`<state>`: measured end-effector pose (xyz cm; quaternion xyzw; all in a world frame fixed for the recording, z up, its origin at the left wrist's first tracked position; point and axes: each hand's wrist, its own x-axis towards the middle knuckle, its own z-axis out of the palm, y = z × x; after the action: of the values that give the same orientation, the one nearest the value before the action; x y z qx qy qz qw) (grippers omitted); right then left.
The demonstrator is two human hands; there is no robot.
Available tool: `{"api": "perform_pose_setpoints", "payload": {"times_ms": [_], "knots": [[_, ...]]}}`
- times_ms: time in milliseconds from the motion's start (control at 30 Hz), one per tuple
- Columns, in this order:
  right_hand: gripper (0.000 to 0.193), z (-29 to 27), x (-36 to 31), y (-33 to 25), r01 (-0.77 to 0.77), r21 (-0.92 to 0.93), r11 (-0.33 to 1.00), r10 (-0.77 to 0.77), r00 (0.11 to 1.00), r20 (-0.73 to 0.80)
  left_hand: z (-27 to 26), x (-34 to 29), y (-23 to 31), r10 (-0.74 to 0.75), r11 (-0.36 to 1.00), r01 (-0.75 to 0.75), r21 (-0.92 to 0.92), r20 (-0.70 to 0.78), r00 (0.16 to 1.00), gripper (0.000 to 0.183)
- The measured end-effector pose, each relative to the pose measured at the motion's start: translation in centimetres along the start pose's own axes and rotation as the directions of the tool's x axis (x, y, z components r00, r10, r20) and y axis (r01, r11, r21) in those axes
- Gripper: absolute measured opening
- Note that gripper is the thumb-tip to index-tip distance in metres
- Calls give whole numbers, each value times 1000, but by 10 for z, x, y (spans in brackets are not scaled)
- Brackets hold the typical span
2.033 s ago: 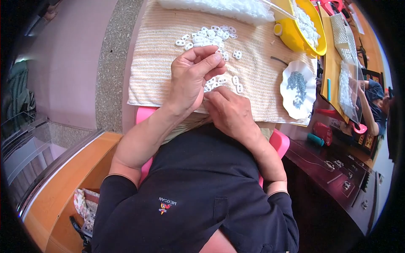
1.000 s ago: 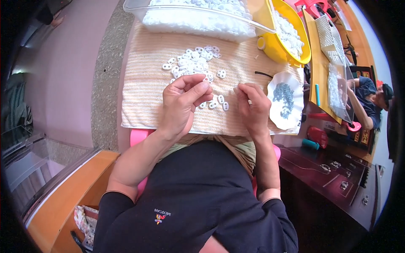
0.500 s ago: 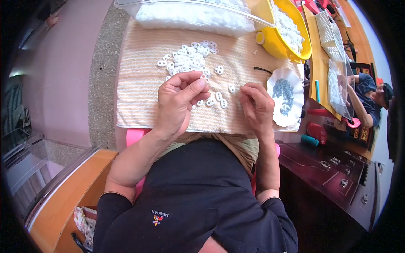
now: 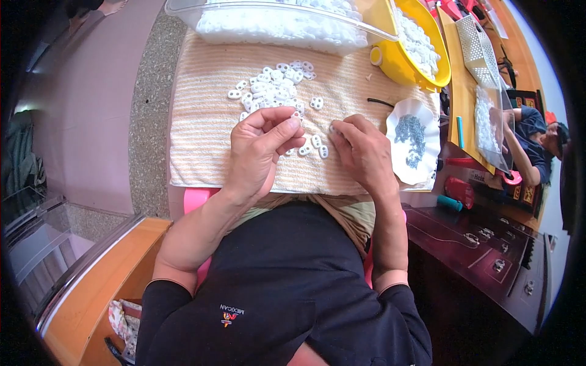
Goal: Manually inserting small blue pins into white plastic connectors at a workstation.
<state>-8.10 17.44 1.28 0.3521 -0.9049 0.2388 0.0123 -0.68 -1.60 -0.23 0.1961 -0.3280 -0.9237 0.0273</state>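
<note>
My left hand (image 4: 259, 149) is closed, pinching a small white two-hole plastic piece (image 4: 297, 114) between thumb and fingertips above the towel. My right hand (image 4: 366, 152) reaches down to the towel, its thumb and fingertips closed around another white two-hole piece, mostly covered by the fingers. Between my hands lie several loose two-hole pieces (image 4: 323, 150), some touching. Beyond my left hand is a heap of the same white pieces (image 4: 273, 85), with a small cluster (image 4: 316, 102) to its right.
A striped towel (image 4: 207, 134) covers the work surface. At the far side stand a clear bin (image 4: 274, 39) and a yellow basin (image 4: 445, 67), both full of white pieces. A white fluted dish (image 4: 431, 122) holds small dark bits (image 4: 410, 137). A person (image 4: 531, 140) sits at the right.
My right hand has moved left and slightly away from me, onto the white piece that lay by itself on the towel. My left hand has hardly moved, still pinching its piece.
</note>
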Motion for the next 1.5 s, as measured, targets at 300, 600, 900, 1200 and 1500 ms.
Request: {"api": "perform_pose_setpoints", "payload": {"times_ms": [300,600,900,1200,1500], "knots": [[9,-3,3,5,50,-198,979,-21,989,148,0,0,0,-7,1000,6,16,3,1000,17],[23,-16,12,2,80,-139,987,-46,973,227,1,0,-1,-8,1000,8,18,6,1000,17],[19,-4,18,-3,102,-88,991,-89,986,140,-2,1,-4,-6,1000,6,17,17,1000,18],[18,4,15,1,146,-18,989,-146,989,39,0,0,-4,-19,1000,18,23,12,1000,17],[27,1,10,8,83,115,990,-85,996,15,1,0,-2,-30,999,30,44,7,1000,16]]}}
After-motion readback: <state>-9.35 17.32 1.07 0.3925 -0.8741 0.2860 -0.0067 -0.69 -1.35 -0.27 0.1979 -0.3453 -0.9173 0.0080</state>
